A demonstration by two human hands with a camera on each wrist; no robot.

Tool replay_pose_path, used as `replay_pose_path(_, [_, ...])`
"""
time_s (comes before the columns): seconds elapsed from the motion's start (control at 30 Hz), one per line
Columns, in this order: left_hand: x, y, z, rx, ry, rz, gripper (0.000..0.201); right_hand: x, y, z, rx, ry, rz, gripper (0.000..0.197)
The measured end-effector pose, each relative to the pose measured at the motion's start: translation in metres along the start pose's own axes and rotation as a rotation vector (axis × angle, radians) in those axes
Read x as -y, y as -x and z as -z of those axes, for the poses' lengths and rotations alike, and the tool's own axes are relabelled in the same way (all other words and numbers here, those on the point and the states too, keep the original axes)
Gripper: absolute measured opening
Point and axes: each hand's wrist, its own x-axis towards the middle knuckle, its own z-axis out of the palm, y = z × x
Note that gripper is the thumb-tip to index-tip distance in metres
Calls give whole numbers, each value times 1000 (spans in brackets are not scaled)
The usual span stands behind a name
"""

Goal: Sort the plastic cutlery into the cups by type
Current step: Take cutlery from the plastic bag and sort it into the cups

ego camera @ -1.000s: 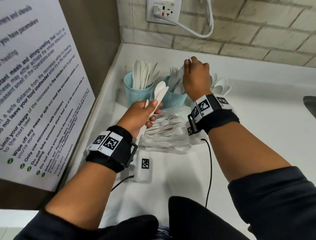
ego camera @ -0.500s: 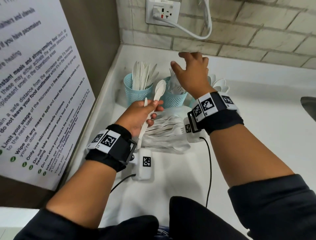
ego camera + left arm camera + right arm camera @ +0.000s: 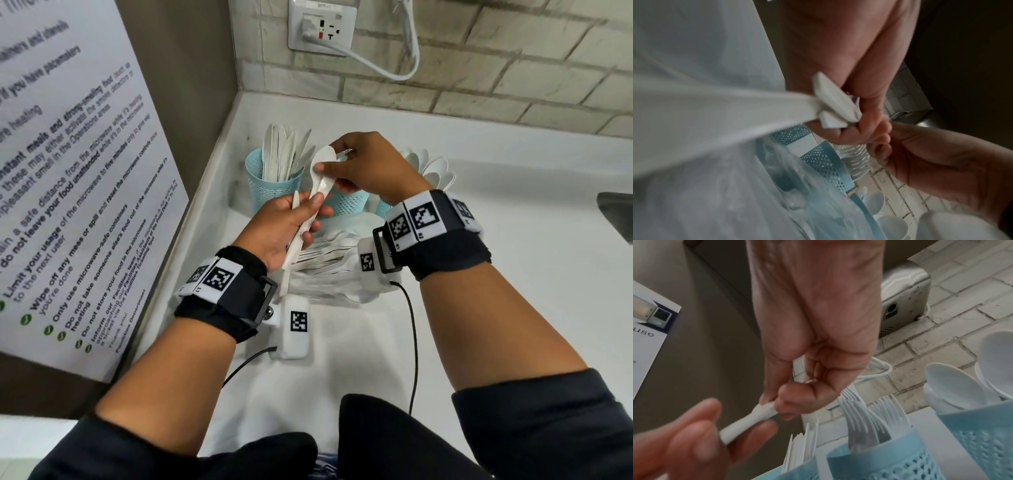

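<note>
My left hand point(image 3: 308, 212) grips the handle of a white plastic spoon point(image 3: 320, 178) together with a second white piece whose type I cannot tell. My right hand point(image 3: 327, 166) pinches the same spoon just below its bowl. In the right wrist view my right hand point(image 3: 772, 404) pinches the spoon point(image 3: 756, 417). Behind the hands stand three blue mesh cups: a knife cup point(image 3: 274, 188), a fork cup point(image 3: 351, 204) and a spoon cup point(image 3: 382, 207) mostly hidden by my right wrist. In the left wrist view my left fingers point(image 3: 840, 134) curl round white handle ends point(image 3: 830, 105).
A clear plastic bag of mixed white cutlery point(image 3: 329, 263) lies on the white counter point(image 3: 513, 274) under my hands. A poster panel point(image 3: 68, 171) walls the left side, and a brick wall with a socket point(image 3: 322, 27) and cable stands behind. A steel appliance point(image 3: 904, 296) sits to the right.
My right hand left the fork cup, opened, then came back left and pinched the spoon that my left hand holds. The left hand stayed over the bag.
</note>
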Motion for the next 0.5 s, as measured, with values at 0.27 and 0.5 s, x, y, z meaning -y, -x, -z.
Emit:
replay_pose_path(0.27, [-2, 1, 4, 47, 4, -16, 17, -8, -6, -7, -162, -23, 24, 41])
replay_pose_path(0.5, [-3, 0, 4, 48, -7, -26, 18, -8, -2, -4, -92, -90, 41, 28])
